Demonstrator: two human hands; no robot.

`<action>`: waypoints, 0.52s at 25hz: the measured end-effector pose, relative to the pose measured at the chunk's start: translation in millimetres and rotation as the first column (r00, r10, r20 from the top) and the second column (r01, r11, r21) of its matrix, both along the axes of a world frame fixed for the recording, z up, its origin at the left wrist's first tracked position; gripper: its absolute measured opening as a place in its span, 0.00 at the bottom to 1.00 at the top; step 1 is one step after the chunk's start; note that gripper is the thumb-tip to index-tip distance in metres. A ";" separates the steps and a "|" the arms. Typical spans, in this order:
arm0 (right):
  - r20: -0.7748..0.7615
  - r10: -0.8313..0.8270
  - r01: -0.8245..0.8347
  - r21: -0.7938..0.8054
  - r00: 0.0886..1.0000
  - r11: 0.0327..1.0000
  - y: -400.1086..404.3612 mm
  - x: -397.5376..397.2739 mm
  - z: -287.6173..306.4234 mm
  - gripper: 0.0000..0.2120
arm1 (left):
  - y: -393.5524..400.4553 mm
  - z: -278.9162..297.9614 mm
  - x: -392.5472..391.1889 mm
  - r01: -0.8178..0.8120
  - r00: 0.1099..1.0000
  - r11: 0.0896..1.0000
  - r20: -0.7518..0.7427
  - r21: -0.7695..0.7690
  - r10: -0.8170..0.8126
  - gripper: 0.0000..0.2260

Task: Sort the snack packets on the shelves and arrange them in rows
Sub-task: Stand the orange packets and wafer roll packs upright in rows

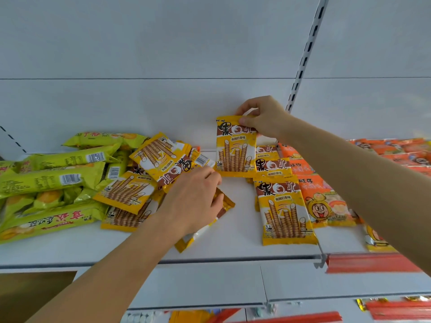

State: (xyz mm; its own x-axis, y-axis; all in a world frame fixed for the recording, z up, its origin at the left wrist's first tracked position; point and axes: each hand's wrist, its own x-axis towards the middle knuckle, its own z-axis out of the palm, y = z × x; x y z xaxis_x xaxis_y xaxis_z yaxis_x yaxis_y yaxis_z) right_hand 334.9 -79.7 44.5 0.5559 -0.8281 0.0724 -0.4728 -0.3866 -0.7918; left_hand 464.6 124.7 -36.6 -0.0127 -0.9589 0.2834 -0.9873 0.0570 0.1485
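Snack packet (235,148) stands upright, right hand (263,117) pinching its top to extend the row (283,206); left hand (196,197) grasps another packet (205,227) from the pile (144,180).

The person's bare right hand (263,116) reaches forward on an outstretched forearm, thumb and curled fingers pinching the top edge of a yellow wafer-roll packet (235,148) held upright, while the left hand (193,199), palm down on its extended forearm, rests with bent fingers on another yellow packet (203,227).
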 end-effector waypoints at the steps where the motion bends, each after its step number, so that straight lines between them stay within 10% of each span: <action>1: 0.002 -0.010 0.010 -0.003 1.000 1.000 -1.9 0.0 -0.2 0.05 | -3.0 0.1 0.0 -0.012 1.000 0.999 0.012 0.033 0.012 0.11; 13: -0.209 -0.008 -0.050 -0.268 0.978 0.962 2.1 30.9 -40.8 0.04 | 16.1 -5.5 6.3 -0.189 0.972 0.980 0.156 0.057 0.178 0.18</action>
